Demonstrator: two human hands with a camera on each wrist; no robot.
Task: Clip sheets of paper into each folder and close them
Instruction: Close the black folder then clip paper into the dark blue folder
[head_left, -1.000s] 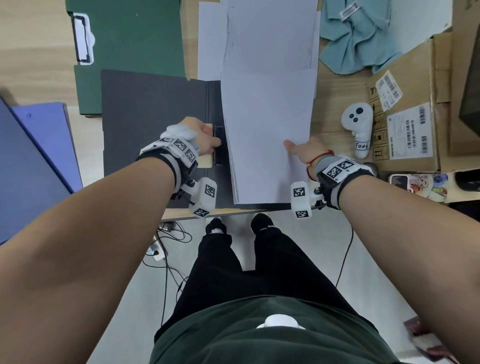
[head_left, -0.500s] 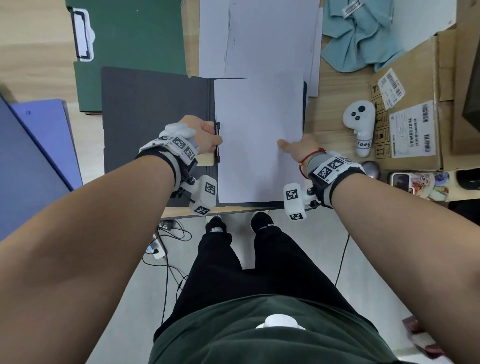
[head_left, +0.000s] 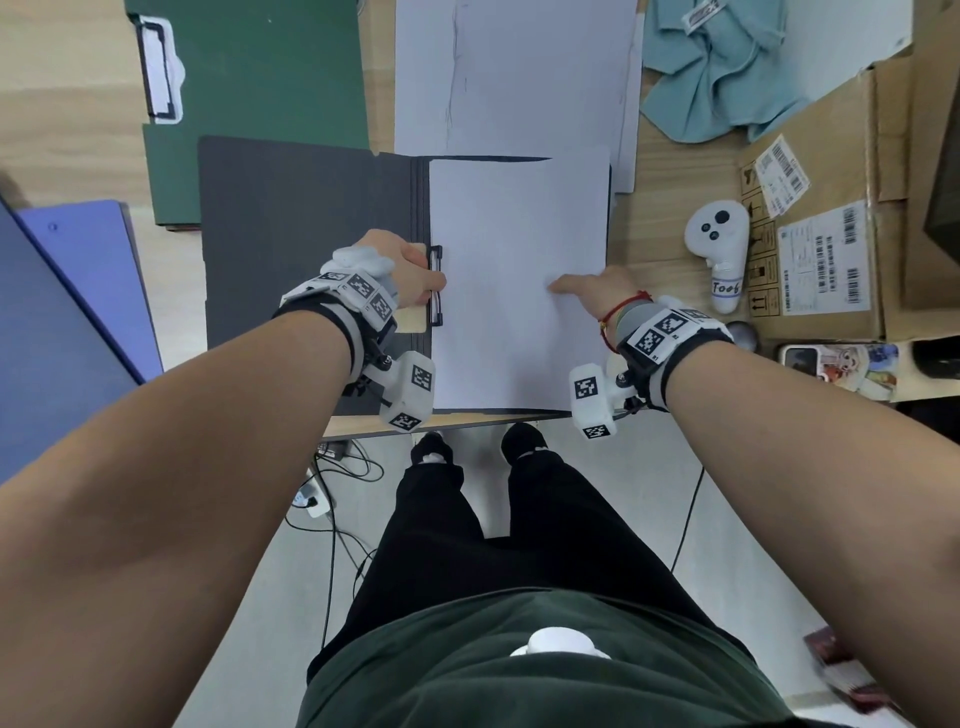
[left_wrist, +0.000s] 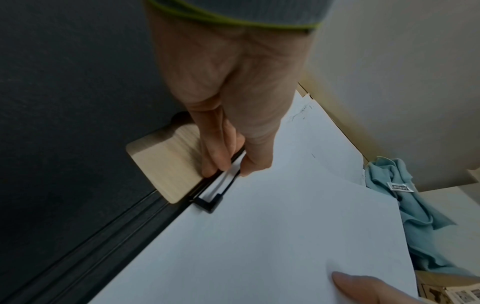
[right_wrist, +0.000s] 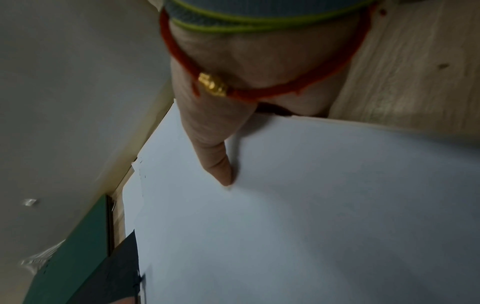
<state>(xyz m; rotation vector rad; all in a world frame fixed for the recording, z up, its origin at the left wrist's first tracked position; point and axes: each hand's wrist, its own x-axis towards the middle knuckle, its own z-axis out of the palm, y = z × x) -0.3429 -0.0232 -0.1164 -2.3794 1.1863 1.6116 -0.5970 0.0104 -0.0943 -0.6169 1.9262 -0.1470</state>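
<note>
Here the sheet (head_left: 519, 280) lies flat on the right half of the open black folder (head_left: 306, 239), its left edge at the spine, where the black wire clip (head_left: 436, 286) stands. The folder sits at the near edge of the desk (head_left: 670, 244), its left cover spread flat. How many sheets are in the pile cannot be told; only the top one shows.

The left hand (head_left: 400, 275) is at the clip: in the left wrist view its fingers (left_wrist: 215, 160) and thumb are curled together around the wire, pinching it just above the paper's edge. A pale wooden tab (left_wrist: 166, 164) lies under the hand, on the left cover. The right hand (head_left: 597, 291) holds the sheet at its right edge, thumb (right_wrist: 215, 164) pressed on top; the other fingers are hidden below the paper, so I cannot tell how they lie.

Three folders are in view: the black one, a green one (head_left: 260, 88) behind it to the left with a white clip (head_left: 161, 73) on its edge, and a blue one (head_left: 78, 291) at the far left. More loose paper (head_left: 514, 78) lies behind the black folder, partly under its far edge. To the right are one teal cloth (head_left: 722, 67), one white controller (head_left: 719, 249), one cardboard box (head_left: 841, 208) with labels, and a phone (head_left: 836, 358) near the desk edge. Nothing lies on the sheet but the two hands
</note>
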